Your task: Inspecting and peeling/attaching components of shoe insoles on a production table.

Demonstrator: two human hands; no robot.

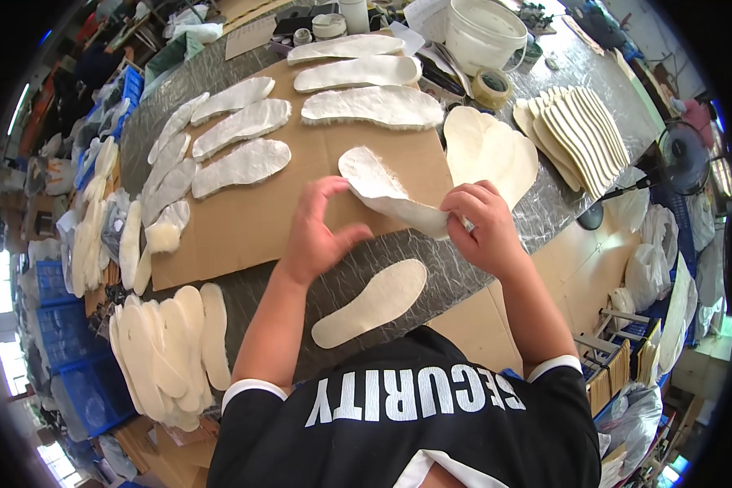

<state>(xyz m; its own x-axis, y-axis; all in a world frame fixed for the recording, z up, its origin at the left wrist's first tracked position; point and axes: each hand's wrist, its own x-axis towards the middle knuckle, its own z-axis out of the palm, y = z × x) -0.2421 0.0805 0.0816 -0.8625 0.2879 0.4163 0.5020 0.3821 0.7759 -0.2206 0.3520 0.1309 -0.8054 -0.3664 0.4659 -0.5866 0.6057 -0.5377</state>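
Two hands gripped one fleecy white insole (386, 193) above the cardboard sheet (244, 228). Left hand (315, 232) pinched its curled edge between thumb and fingers; right hand (484, 224) pinched the heel end, fingers pressed together. Below both hands lay a flat beige insole (372, 302)
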